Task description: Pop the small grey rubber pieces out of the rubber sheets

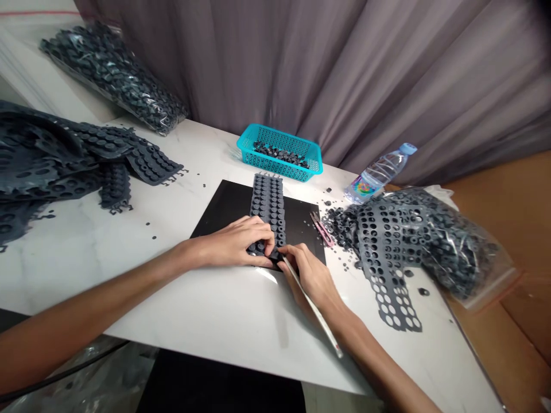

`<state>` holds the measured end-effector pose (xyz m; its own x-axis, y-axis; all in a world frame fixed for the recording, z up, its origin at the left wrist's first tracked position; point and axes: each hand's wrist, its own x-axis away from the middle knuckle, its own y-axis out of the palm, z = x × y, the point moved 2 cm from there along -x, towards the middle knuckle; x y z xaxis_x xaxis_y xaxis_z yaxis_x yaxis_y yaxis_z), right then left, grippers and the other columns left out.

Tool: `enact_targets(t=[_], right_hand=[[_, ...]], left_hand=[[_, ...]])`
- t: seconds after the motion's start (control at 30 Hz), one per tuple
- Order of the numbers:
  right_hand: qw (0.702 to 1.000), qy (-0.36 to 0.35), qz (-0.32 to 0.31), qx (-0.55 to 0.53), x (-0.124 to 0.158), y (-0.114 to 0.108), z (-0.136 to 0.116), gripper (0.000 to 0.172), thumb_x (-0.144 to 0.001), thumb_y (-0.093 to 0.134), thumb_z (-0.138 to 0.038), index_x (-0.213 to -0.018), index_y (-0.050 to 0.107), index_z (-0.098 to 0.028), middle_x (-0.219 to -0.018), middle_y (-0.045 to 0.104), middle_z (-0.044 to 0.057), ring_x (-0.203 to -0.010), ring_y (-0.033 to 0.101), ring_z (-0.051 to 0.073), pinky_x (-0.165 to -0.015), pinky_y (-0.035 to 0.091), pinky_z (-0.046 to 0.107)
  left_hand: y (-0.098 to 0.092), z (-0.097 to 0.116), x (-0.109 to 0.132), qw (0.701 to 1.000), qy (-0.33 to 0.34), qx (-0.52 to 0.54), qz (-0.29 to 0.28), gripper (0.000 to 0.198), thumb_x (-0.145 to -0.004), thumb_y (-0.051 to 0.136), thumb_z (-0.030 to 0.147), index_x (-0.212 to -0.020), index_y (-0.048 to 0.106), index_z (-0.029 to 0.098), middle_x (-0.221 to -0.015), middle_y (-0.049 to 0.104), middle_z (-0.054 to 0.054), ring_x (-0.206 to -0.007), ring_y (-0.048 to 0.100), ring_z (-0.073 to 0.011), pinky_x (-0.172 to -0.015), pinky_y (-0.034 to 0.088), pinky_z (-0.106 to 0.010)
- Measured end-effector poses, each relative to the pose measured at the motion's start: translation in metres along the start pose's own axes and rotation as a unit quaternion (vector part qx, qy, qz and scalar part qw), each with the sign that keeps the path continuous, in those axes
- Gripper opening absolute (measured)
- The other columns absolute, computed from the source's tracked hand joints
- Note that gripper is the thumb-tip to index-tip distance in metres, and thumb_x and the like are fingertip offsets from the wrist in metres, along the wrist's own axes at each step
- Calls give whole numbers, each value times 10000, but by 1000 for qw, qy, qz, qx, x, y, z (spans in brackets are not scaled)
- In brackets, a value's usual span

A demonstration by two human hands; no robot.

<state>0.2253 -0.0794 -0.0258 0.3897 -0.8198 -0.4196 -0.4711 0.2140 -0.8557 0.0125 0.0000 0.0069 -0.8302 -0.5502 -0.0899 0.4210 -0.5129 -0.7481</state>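
A dark grey rubber strip [269, 203] studded with round parts lies lengthwise on a black mat [228, 206] on the white table. My left hand [239, 244] rests on the strip's near end, fingers curled and pressing it down. My right hand [307, 272] is closed around a thin metal rod-like tool [312, 307], whose tip meets the strip's near end beside my left fingertips.
A teal basket [279, 152] with loose dark parts stands behind the mat. Pink snips [322, 229] lie at the mat's right edge. Punched-out rubber sheets and a clear bag [430, 241] lie right, a water bottle [381, 172] behind. More sheets [64, 166] pile left.
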Motion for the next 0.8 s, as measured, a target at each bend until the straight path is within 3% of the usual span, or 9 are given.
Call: enact_targets(t=[0.13,0.23,0.3,0.5,0.8], right_hand=[[993,-28,-31,-114,1,-16,1,191,-1072,526,-334,-1197,624,-227,-863,625,19,-730,618,155,-668,496,268],[986,21,-25,-165,-1,-30,1,144,-1044,600,-300,-1157,655,-230,-892,655,25,-782,624,162,-719,503,278],[986,23,-19,-167,-3,-36,1,123,-1036,615,-305,-1111,670,-225,-915,676,37,-802,621,176,-747,509,300],[985,-59,-68,-147,-12,-33,-3,158,-1048,587,-327,-1069,694,-212,-1016,717,77,-953,614,228,-860,518,356],[989,-58,-75,-117,-14,-30,-3,168,-1053,577,-341,-1060,693,-220,-1007,714,75,-967,602,232,-873,525,360]], left_hand=[[-2,-4,1,1000,3,18,-20,256,-888,732,487,-962,650,256,-1069,658,3,-1121,506,-240,-946,352,-342],[-4,-3,1,999,1,21,-27,313,-868,736,546,-977,655,264,-1092,660,-4,-1142,506,-254,-960,358,-351],[-3,-1,1,1000,1,10,-15,306,-878,726,546,-961,658,260,-1069,666,-4,-1118,521,-250,-960,359,-356],[3,3,1,999,18,-37,26,218,-927,699,455,-933,642,244,-1023,680,6,-1058,546,-229,-944,354,-361],[4,1,-1,999,17,-32,29,212,-910,720,444,-917,640,247,-1015,685,14,-1050,544,-228,-945,350,-360]])
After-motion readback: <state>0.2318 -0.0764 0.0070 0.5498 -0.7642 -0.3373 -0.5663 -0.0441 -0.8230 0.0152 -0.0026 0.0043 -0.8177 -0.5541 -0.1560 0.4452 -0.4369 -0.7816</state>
